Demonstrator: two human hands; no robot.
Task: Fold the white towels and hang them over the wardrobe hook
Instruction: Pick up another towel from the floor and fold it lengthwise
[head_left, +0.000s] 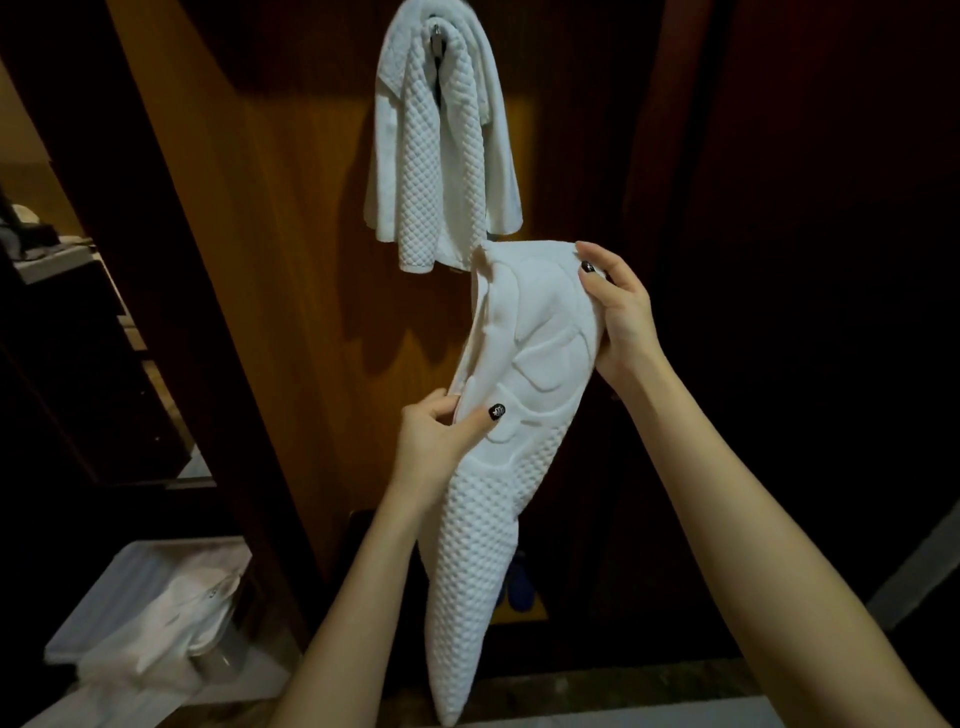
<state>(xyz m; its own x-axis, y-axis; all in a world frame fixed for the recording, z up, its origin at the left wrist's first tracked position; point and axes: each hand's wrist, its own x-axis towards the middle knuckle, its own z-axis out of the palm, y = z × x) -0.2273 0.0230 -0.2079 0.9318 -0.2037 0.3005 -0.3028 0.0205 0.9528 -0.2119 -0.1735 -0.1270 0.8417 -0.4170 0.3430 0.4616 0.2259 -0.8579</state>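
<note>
Standing at the brown wooden wardrobe, I see its lit panel filling the middle of my view, with darkness either side. Out in front of me I hold a white towel, folded long and narrow and tilted, its top up to the right and its tail tapering to a point near the bottom edge. It is waffle weave low down, with a smooth raised pattern higher up. Above it the hung towels drape over the hook, a waffle one in front of a plainer one, their lower ends just beside the top corner of the one I'm holding. Down at lower left, a heap of white cloth lies on a pale surface. My left hand grips the towel's left edge about halfway up, thumb across the front, fingers curled round the edge. My right hand pinches the top right corner, thumb in front, fingers behind. Tiny at the very top, the metal hook peeks out between the folds.
</note>
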